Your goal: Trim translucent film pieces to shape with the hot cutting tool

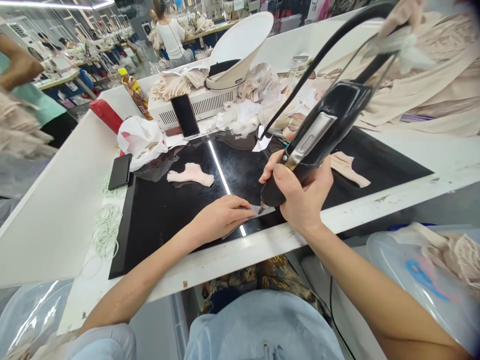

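Note:
My right hand (305, 192) is wrapped round a black corded hand tool (318, 132) with a silver lever along its side. Its narrow metal tip points down at a thin, see-through strip (265, 210) near the front edge of the black mat (157, 220). My left hand (223, 215) lies low over the mat, its fingertips closed on the strip's left end, just beside the tip. One beige fabric piece (191, 175) lies flat left of my hands. Another beige piece (348, 169) is partly hidden behind my right hand.
A black phone (120, 171) and pale green cord loops (105, 230) lie along the left. Behind the mat are a white plastic bag (140, 142), a propped phone (185, 116) and a white visor hat (243, 47). Fabric heaps (423, 85) fill the back right. A person (33, 95) stands left.

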`<state>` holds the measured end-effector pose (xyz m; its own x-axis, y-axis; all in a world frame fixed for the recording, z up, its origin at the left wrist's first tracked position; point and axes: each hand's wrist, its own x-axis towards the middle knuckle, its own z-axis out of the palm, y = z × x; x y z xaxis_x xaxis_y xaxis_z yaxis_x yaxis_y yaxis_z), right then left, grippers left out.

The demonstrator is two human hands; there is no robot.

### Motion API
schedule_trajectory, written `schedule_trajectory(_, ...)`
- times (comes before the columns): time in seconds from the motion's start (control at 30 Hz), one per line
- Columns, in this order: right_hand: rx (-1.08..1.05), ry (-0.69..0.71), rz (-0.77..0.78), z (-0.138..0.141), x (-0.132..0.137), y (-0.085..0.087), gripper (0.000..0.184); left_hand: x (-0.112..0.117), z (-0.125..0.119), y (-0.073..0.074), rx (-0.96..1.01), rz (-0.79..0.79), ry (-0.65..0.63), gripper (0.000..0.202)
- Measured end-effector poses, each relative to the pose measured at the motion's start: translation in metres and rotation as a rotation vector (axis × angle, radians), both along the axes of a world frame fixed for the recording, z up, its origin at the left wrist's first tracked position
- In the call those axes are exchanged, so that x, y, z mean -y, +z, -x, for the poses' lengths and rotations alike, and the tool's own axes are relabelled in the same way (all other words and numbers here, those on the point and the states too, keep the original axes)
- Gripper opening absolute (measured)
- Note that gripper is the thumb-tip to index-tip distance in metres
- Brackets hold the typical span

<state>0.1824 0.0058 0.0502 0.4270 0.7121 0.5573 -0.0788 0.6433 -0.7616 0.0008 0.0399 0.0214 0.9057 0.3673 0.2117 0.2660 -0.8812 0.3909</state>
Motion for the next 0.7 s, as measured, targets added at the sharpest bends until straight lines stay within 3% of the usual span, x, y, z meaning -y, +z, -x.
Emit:
schedule_trajectory(0.3,-0.027,0.041,0.021,0.0080,0.0048,0.0014,0.031,0.0007,0.0063,-0.0056,0.010,-0.014,-0.010,0.030)
schedule_trajectory(0.7,-0.023,0.000,0.061,0.0093,0.0063,0.0029,0.030,0.0024,0.0082,-0.0023,0.014,0.014,-0.031,0.029)
